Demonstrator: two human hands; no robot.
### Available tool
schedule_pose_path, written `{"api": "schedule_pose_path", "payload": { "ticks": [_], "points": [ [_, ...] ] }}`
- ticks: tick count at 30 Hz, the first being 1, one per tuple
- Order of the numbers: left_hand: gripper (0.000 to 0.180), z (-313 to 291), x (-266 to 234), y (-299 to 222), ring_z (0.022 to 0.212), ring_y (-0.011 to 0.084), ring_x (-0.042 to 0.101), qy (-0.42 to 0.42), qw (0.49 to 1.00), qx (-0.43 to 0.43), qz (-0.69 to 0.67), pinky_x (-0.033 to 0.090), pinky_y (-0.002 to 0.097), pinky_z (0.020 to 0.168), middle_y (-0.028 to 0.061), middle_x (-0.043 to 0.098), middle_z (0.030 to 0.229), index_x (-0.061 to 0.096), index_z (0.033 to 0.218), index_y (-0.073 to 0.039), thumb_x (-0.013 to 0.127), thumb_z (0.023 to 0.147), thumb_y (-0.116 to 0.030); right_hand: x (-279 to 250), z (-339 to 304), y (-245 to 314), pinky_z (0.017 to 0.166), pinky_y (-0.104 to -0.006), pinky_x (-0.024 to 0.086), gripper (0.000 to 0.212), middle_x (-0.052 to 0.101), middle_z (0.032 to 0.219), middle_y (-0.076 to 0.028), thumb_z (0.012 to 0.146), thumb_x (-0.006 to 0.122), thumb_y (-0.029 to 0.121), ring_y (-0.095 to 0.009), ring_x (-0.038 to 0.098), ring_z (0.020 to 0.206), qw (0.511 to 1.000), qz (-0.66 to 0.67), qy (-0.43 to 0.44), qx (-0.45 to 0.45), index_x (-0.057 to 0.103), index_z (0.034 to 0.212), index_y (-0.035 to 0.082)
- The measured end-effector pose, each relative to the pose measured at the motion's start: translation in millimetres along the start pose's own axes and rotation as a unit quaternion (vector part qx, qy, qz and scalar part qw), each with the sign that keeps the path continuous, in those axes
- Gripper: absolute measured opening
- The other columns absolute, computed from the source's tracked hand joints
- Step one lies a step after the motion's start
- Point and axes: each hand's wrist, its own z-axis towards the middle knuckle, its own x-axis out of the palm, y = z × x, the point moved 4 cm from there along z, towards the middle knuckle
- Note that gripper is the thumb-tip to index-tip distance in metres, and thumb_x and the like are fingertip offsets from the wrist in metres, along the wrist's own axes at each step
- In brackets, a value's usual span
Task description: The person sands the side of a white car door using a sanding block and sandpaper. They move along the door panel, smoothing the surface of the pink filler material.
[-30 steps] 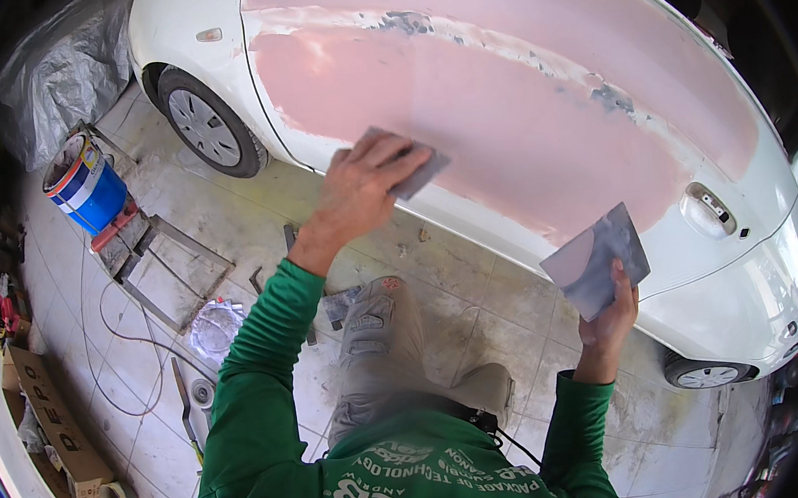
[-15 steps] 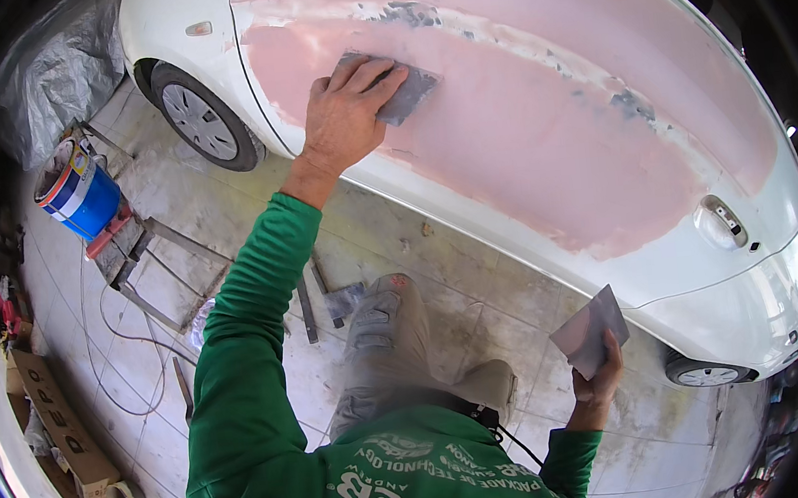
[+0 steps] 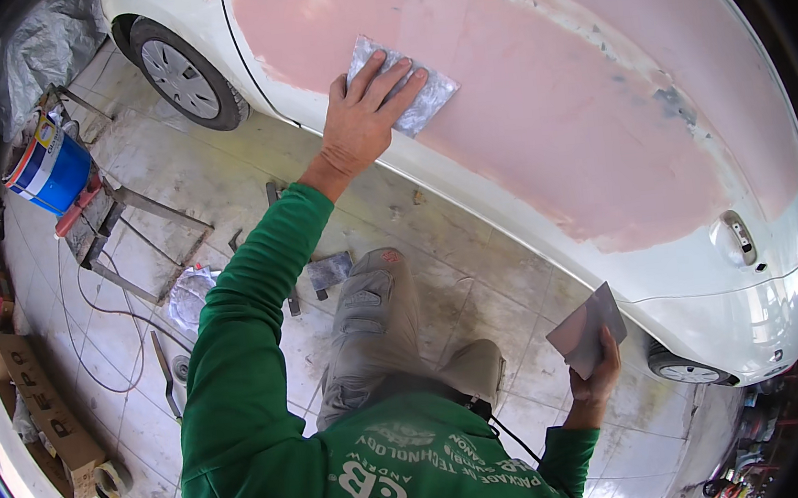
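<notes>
My left hand (image 3: 363, 123) presses a thin grey metal filler spreader (image 3: 430, 94) against the lower part of a white car's door. Its fingers are spread over the plate's face, with the thumb mostly hidden. Smooth pink body filler (image 3: 560, 128) covers much of the door around the plate. Lower right, apart from the car panel, my right hand (image 3: 601, 374) grips a second flat spreader (image 3: 575, 333), which has a pinkish-brown smear on its face. Bare grey patches (image 3: 673, 105) show along the ridge of the door.
A blue bucket (image 3: 66, 180) stands on a metal stool (image 3: 160, 212) at the left. A hose (image 3: 109, 378) curls over the tiled floor. Near my legs lie a grey plate (image 3: 331, 271) and crumpled plastic (image 3: 194, 296). An open cardboard box (image 3: 45, 417) sits far left, near a front wheel (image 3: 179, 76).
My left hand has moved down the door with its spreader, which now lies flatter and shows a brighter face. The view has shifted a little. My right hand stays nearly still.
</notes>
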Motion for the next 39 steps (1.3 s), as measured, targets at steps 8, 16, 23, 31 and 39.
{"api": "schedule_pose_path", "payload": {
  "ticks": [8,16,23,31,39],
  "points": [
    [0.071,-124,68,-19,0.147,0.0300,0.046,0.081,0.995,-0.048,-0.013,0.047,0.0545,0.098,-0.0020,0.054,0.152,0.061,0.149,-0.029,0.067,0.084,0.001,13,-4,9,0.055,-0.0328,0.057,0.039,0.072,0.106,-0.010,0.107,0.055,0.031,-0.021,0.072,0.078,0.998,-0.048,-0.022,-0.023,0.061,0.132,0.001],
    [0.073,-5,-42,-5,0.134,0.0331,0.056,0.038,0.994,-0.062,-0.087,0.048,0.0495,0.101,0.0044,0.058,0.149,0.065,0.145,-0.023,0.067,0.077,0.003,26,-12,18,0.076,-0.0366,0.061,0.044,0.068,0.122,-0.013,0.104,0.060,0.023,-0.025,0.071,0.101,0.999,-0.008,0.036,-0.028,0.056,0.140,-0.001],
    [0.072,132,-83,33,0.122,0.0328,0.063,-0.046,0.999,-0.005,-0.012,0.053,0.0453,0.095,0.0029,0.062,0.141,0.068,0.141,-0.026,0.065,0.076,0.005,20,-15,11,0.074,-0.0366,0.062,0.044,0.070,0.118,-0.013,0.103,0.059,0.023,-0.026,0.072,0.099,0.999,0.020,0.016,-0.024,0.057,0.138,-0.002],
    [0.076,20,-26,-25,0.135,0.0323,0.055,0.021,0.998,-0.018,-0.057,0.047,0.0489,0.100,0.0026,0.059,0.142,0.066,0.143,-0.029,0.074,0.073,-0.002,4,-16,3,0.064,-0.0357,0.061,0.041,0.071,0.114,-0.014,0.104,0.057,0.024,-0.026,0.073,0.090,1.000,0.021,-0.014,-0.009,0.058,0.136,-0.002],
    [0.071,-112,46,-42,0.135,0.0319,0.056,0.142,0.983,-0.073,-0.084,0.048,0.0515,0.099,0.0044,0.061,0.141,0.069,0.140,-0.027,0.077,0.072,-0.004,26,-17,11,0.058,-0.0352,0.060,0.041,0.071,0.112,-0.013,0.105,0.056,0.025,-0.025,0.073,0.085,1.000,0.005,-0.021,-0.013,0.058,0.135,-0.002]
  ]
}}
